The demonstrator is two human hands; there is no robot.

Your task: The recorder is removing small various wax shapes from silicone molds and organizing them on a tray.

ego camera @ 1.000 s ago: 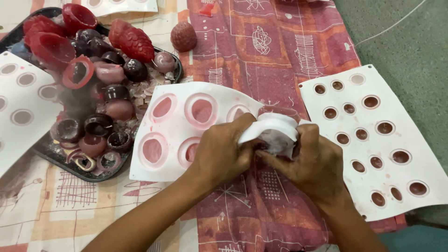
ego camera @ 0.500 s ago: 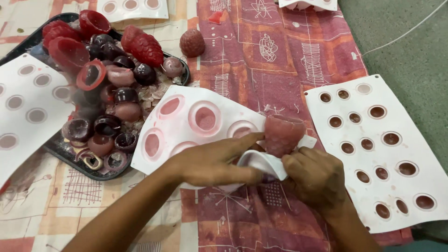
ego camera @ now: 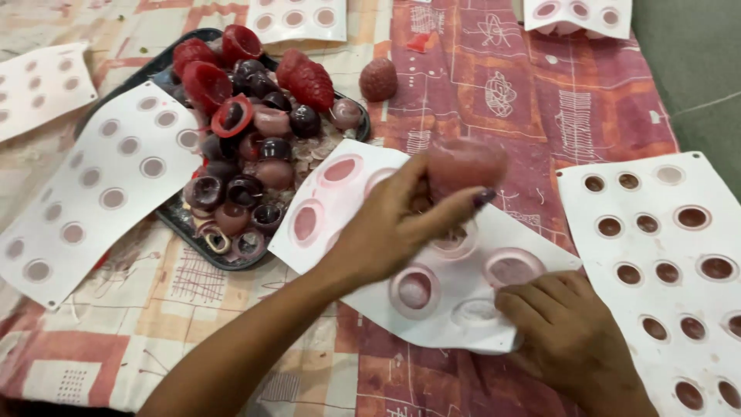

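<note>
My left hand (ego camera: 394, 224) holds a pink translucent dome-shaped piece (ego camera: 465, 164) above a white silicone mould sheet (ego camera: 370, 286) with round pink-stained cavities. The piece looks blurred. My right hand (ego camera: 571, 340) presses flat on the near right corner of that mould sheet, fingers curled on its edge. To the left, a black tray (ego camera: 181, 220) is heaped with red, maroon and dark glossy domed and ring-shaped pieces.
Another white mould sheet (ego camera: 108, 185) leans over the tray's left side, and one with dark-filled cavities (ego camera: 664, 255) lies at the right. More sheets (ego camera: 297, 19) lie at the far edge. A red strawberry-shaped piece (ego camera: 378, 79) sits on the patterned cloth (ego camera: 540, 108).
The mould sheet, earlier bent up between both hands, now lies flat. The pink piece came out of it and my left hand has lifted it clear. My right hand moved down to the sheet's corner.
</note>
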